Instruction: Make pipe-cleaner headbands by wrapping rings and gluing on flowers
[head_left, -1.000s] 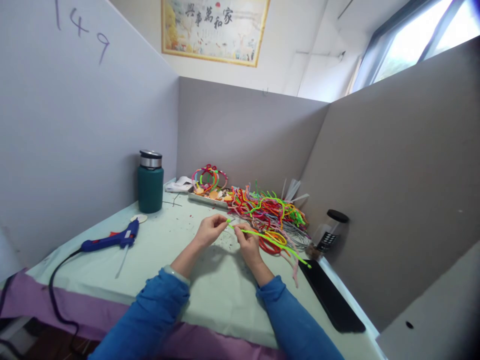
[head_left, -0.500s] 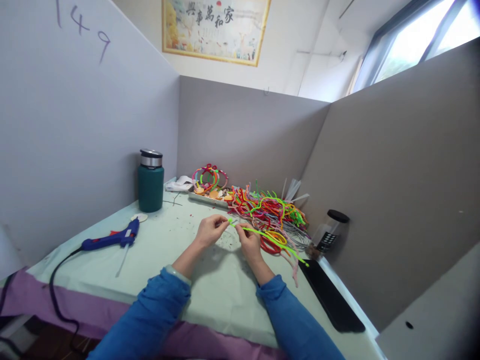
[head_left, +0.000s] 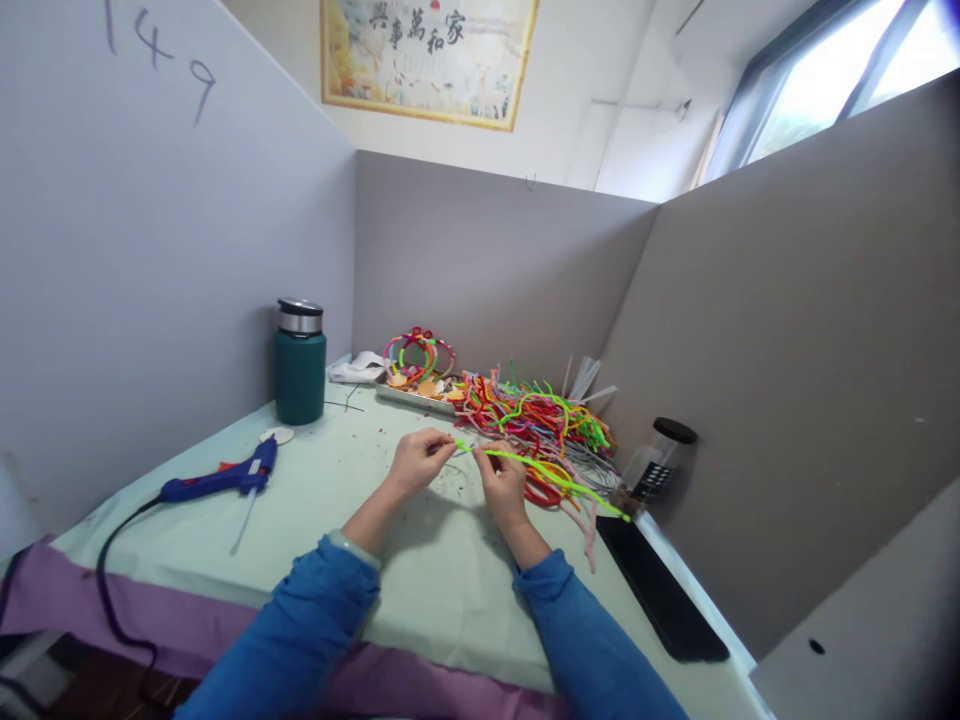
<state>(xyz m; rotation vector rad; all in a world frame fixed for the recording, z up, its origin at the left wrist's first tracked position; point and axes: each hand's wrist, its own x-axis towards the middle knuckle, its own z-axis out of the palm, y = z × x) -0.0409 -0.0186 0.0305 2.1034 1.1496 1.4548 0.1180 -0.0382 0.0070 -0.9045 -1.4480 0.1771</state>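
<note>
A bright yellow-green pipe cleaner [head_left: 574, 482] runs between my two hands above the table, its long tail stretching out to the right. My left hand [head_left: 420, 460] is closed in a pinch on its short left end, where a small green bit shows past the fingertips. Close beside it, my right hand [head_left: 501, 480] pinches the same pipe cleaner with thumb and finger. A thin greyish piece shows in the gap between the fingertips, too small to make out. Behind my right hand lies a heap of multicoloured pipe cleaners [head_left: 525, 405].
A blue glue gun [head_left: 217, 483] with a black cord lies at left, near a green bottle [head_left: 300, 370]. At the back stands a tray [head_left: 416, 399] of small pieces beside colourful rings [head_left: 420, 352]. On the right are a clear jar [head_left: 660, 465] and a flat black object [head_left: 660, 590].
The tail of the yellow-green pipe cleaner has swung slightly right and up. A little more green shows between my fingertips. Both hands keep nearly the same place.
</note>
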